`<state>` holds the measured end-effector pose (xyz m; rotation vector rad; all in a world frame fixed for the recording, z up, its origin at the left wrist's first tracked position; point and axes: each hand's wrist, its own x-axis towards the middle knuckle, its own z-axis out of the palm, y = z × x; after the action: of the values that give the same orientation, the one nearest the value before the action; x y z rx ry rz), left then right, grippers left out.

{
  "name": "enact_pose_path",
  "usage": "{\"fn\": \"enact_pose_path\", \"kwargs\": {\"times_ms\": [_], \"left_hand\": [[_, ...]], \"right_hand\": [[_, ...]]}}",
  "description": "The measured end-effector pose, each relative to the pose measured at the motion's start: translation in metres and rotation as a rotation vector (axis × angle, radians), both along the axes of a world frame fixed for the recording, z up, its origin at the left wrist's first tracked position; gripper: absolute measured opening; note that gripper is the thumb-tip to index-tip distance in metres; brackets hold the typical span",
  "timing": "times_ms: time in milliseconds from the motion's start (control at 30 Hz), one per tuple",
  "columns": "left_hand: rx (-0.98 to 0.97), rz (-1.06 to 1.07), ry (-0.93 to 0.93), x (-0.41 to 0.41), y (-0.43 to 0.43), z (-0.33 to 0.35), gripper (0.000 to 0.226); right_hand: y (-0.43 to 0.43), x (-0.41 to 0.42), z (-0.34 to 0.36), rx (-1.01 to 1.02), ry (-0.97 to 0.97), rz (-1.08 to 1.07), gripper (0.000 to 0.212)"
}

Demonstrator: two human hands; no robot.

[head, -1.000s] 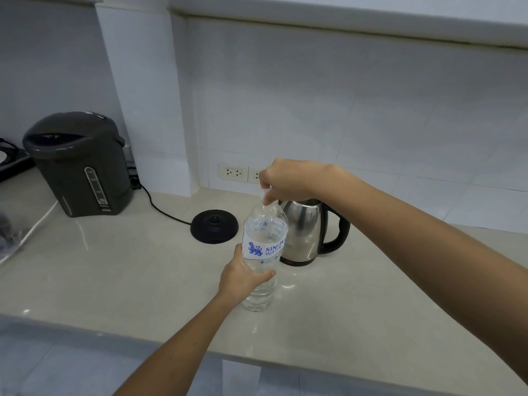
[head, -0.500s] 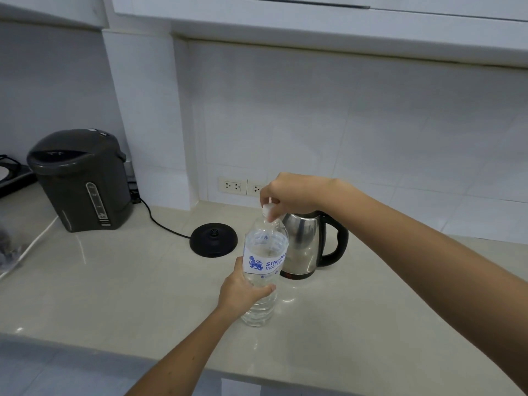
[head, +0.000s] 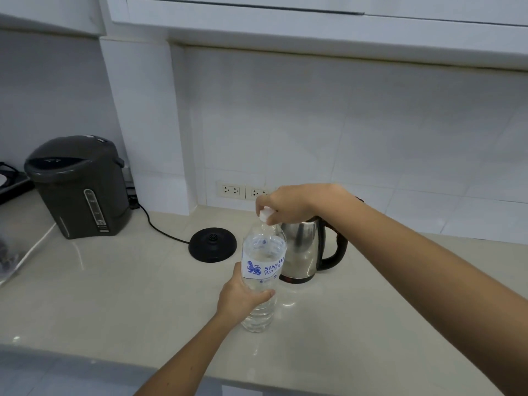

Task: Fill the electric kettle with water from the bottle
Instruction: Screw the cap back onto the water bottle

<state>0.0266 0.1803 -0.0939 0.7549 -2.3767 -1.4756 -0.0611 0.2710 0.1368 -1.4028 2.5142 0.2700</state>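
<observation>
My left hand (head: 243, 295) is wrapped around the lower half of the water bottle (head: 261, 277), pinning it upright on the worktop (head: 114, 295), and my right hand (head: 291, 204) is up top with the fingertips pinched on the white cap (head: 265, 212). I can't tell from here whether the cap is loose or tight on the thread. The bottle looks nearly full and its wall is thin, so that's my first worry: if my left hand squeezes hard as the cap comes free, water could jump out of the neck onto the worktop. The electric kettle (head: 303, 252) stands just behind and to the right of the bottle, nearly touching it from this angle, off its black base (head: 213, 244), which sits to the left with its cord (head: 160, 227) running back toward the dark hot-water pot (head: 80, 187). My right wrist covers the kettle's top, so I can't say whether the lid is open; pouring onto a closed lid would flood everything. A spill running left toward that base or back toward the wall sockets (head: 244, 191) would be the bad one. And tipping a bottle this full quickly will likely make it glug and splash past the kettle's mouth.
</observation>
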Motion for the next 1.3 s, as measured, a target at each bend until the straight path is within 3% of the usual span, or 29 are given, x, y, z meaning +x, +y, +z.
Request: {"fn": "enact_pose_path", "kwargs": {"times_ms": [333,433,567,667,800,1067,1200,1300], "left_hand": [[0.023,0.045,0.022,-0.002,-0.001,-0.007,0.072],[0.027,-0.001,0.010,-0.002,-0.003,-0.004,0.070],[0.042,-0.042,0.022,0.001,-0.006,-0.011,0.072],[0.073,-0.096,0.059,0.003,-0.006,-0.019,0.070],[0.058,-0.107,0.150,0.002,-0.004,-0.014,0.061],[0.077,-0.308,0.199,-0.041,0.044,0.006,0.064],[0.089,-0.406,0.217,-0.086,0.094,0.020,0.077],[0.058,-0.502,0.205,-0.123,0.131,0.029,0.069]], "right_hand": [[0.000,0.004,-0.027,-0.218,0.096,-0.097,0.044],[0.005,0.004,-0.045,-0.442,0.010,-0.189,0.039],[0.003,0.009,-0.073,-0.666,0.061,-0.230,0.038],[0.001,0.014,-0.087,-0.968,-0.107,-0.357,0.027],[0.005,0.015,-0.095,-1.176,-0.199,-0.505,0.023],[0.072,-0.031,-0.070,-1.232,-0.066,-0.703,0.026],[0.116,-0.062,-0.050,-1.212,0.063,-0.755,0.022],[0.148,-0.091,-0.045,-1.184,0.152,-0.801,0.024]]}}
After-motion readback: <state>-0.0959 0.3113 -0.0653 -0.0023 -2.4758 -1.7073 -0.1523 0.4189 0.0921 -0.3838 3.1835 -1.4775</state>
